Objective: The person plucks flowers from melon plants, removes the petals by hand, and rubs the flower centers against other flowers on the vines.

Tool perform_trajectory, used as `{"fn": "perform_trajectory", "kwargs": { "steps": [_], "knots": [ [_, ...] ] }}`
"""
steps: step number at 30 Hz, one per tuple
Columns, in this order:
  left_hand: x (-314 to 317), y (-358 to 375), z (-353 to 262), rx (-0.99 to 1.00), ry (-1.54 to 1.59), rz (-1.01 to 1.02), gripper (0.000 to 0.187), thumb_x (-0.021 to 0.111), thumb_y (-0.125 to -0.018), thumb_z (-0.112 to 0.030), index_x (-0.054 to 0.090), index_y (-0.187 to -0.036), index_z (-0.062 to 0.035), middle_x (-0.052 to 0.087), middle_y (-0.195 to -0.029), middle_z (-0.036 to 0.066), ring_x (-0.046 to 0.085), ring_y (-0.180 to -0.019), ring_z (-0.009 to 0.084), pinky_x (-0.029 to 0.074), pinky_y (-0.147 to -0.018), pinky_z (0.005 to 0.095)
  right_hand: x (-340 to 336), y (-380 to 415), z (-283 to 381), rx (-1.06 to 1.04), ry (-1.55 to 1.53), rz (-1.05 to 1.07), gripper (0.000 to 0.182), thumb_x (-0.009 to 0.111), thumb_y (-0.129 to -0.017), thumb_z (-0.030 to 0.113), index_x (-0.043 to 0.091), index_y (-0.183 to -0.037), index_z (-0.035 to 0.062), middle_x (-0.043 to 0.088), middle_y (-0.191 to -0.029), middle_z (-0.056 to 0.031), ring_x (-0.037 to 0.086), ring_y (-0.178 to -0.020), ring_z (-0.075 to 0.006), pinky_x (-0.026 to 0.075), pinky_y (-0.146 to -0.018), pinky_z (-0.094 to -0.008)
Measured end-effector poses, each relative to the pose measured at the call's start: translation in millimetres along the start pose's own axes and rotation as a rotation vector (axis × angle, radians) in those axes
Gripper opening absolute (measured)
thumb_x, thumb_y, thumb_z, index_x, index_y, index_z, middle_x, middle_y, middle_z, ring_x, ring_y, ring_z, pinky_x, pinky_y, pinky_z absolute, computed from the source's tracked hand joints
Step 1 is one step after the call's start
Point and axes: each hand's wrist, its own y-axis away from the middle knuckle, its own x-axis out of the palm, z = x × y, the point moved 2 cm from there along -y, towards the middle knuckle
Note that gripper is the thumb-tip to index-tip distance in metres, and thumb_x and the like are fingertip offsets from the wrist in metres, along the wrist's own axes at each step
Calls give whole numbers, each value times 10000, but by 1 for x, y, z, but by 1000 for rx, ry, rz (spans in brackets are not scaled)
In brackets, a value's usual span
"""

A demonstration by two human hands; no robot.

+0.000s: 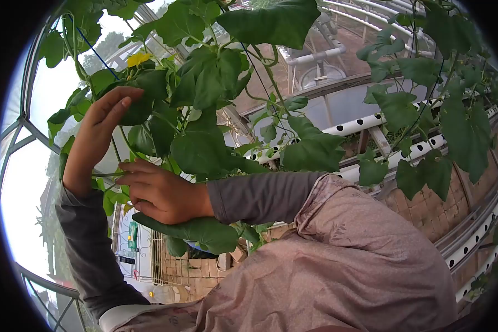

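A climbing vine with broad green leaves (199,146) and a yellow flower (139,59) fills the middle and upper left. My left hand (100,133) is raised at the vine's left side, fingers and thumb bent together at a dark leaf (152,88); the grip itself is partly hidden. Just below and to the right, my right hand (163,192) has its fingers curled at a thin green stem (106,175). A large leaf (196,233) hangs directly under the right hand. Blue strings (91,47) run up among the foliage.
White pipes with round holes (359,123) run along the right, with more vines (459,127) over them. Brick paving (191,271) lies below. A metal frame (39,135) with clear panels stands at left. A wire rack (156,257) is beneath the leaves.
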Motion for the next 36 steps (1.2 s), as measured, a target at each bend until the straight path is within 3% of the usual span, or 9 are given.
{"fn": "perform_trajectory", "kwargs": {
  "steps": [5,8,10,11,14,21,27,32,36],
  "knots": [
    [-2,-6,5,6,-174,12,265,478,-976,-160,593,-1144,10,644,-1048,58,567,-989,124,421,-897,279,-34,0,11,105,-118,-75,83,629,-821,50,556,-853,28,566,-1165,-139,487,-1174,-369,392,-988,-452],
    [11,-7,13,-25,5,-128,237,513,-952,-134,623,-1094,20,659,-1012,67,583,-956,126,427,-888,282,-68,-11,4,182,-22,-144,81,622,-840,53,565,-894,31,585,-1109,-122,536,-1069,-307,415,-926,-400],
    [20,-8,5,-37,67,-179,272,497,-964,-175,639,-1073,30,663,-1010,71,582,-969,131,421,-895,272,-88,-23,-11,209,5,-213,92,607,-878,62,565,-952,27,596,-1066,-87,554,-974,-193,426,-861,-321],
    [25,-8,2,-28,140,-192,300,487,-972,-203,643,-1076,32,664,-1015,67,580,-975,125,416,-899,265,-94,-29,-14,171,15,-192,92,607,-878,62,565,-952,27,596,-1066,-87,554,-974,-193,426,-861,-321],
    [33,-12,-6,-34,369,-151,363,459,-985,-263,651,-1076,31,665,-1019,63,586,-955,123,413,-887,256,-106,-42,-32,417,-325,-272,88,560,-939,73,553,-1009,20,571,-978,-8,512,-876,-59,429,-790,-227],
    [33,-16,3,-55,547,-246,299,517,-963,-232,630,-1097,11,677,-993,42,599,-886,92,436,-825,240,-116,-64,-38,423,-147,-313,73,599,-917,91,587,-959,33,605,-855,-5,532,-762,-69,448,-682,-234],
    [37,-18,-1,-20,604,-256,249,581,-932,-214,642,-999,18,673,-919,55,599,-900,99,432,-840,235,-122,-61,-53,386,-101,-344,73,631,-892,62,617,-949,20,607,-811,-3,526,-683,-64,436,-619,-227],
    [39,-23,8,-52,570,-284,185,683,-861,-144,648,-924,26,657,-813,10,566,-721,49,423,-658,196,-124,-59,-51,384,-19,-363,122,657,-848,41,616,-959,8,592,-822,-33,543,-688,-87,452,-623,-239],
    [42,-21,6,-45,561,-328,173,688,-857,-139,653,-902,24,650,-788,-7,537,-681,33,399,-612,191,-118,-51,-40,279,105,-483,157,672,-826,47,616,-965,1,597,-823,-58,564,-700,-109,461,-623,-250]
  ]
}}
